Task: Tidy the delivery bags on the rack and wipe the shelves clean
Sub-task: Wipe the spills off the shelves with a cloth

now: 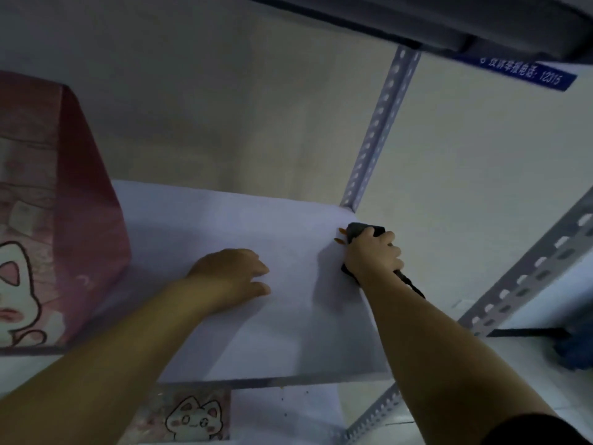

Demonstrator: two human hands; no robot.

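A white shelf board (282, 332) of the rack fills the middle of the view. A pink delivery bag (54, 220) with a cartoon cat print stands at its left end. My left hand (231, 277) rests flat on the shelf, fingers spread loosely. My right hand (373, 252) grips a dark grey tool (361, 231) with small orange tips at the shelf's right rear corner; a dark strap hangs from it. A second cat-print bag (189, 415) shows on the shelf below.
Perforated grey rack posts rise at the rear right (378, 130) and run across the front right (526, 277). A blue sign (526, 73) hangs on the wall at upper right. The shelf above (449, 20) overhangs. A dark blue object (574, 351) lies at far right.
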